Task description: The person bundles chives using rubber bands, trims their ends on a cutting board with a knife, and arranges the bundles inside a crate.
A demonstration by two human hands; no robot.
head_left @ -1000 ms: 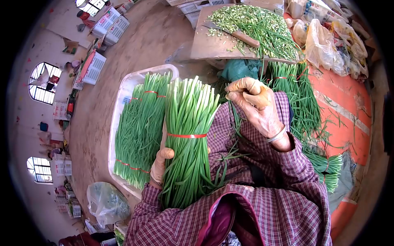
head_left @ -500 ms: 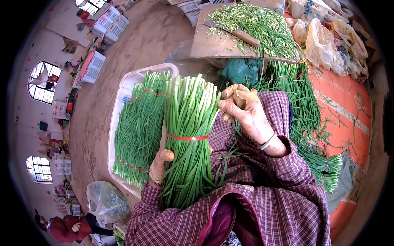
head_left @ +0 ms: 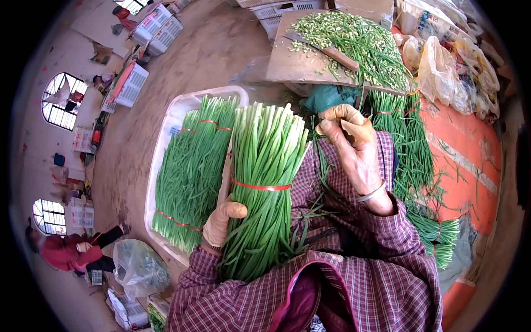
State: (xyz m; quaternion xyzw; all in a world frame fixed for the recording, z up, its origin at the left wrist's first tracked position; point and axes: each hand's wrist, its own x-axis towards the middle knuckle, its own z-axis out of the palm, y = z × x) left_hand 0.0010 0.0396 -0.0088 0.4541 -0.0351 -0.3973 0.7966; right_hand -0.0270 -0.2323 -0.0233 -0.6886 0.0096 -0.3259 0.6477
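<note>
A thick bundle of garlic chives (head_left: 264, 149), tied with a red band, stands upright over my lap with its pale cut ends up. My left hand (head_left: 222, 222), in a tan glove, is wrapped around its lower left side; most of the fingers are hidden behind it. To the right of the pale ends, my right hand (head_left: 357, 152) is held in a pinch, apart from the bundle. It wears tan finger covers and a bracelet. A thin chive leaf (head_left: 321, 160) hangs at its fingertips. Loose leaves lie on my checked clothing below.
A white crate (head_left: 160, 146) with banded chive bundles stands left. Ahead, a board (head_left: 282, 63) carries chopped chives and a knife (head_left: 338, 56). More bundles (head_left: 406, 149) lie right, on orange sheeting (head_left: 470, 160). Plastic bags (head_left: 442, 72) lie behind. A person in red (head_left: 66, 252) is at far left.
My right hand has drawn away from the bundle's pale ends to the right. The bundle has shifted slightly right, still in my left hand. The person in red has changed posture.
</note>
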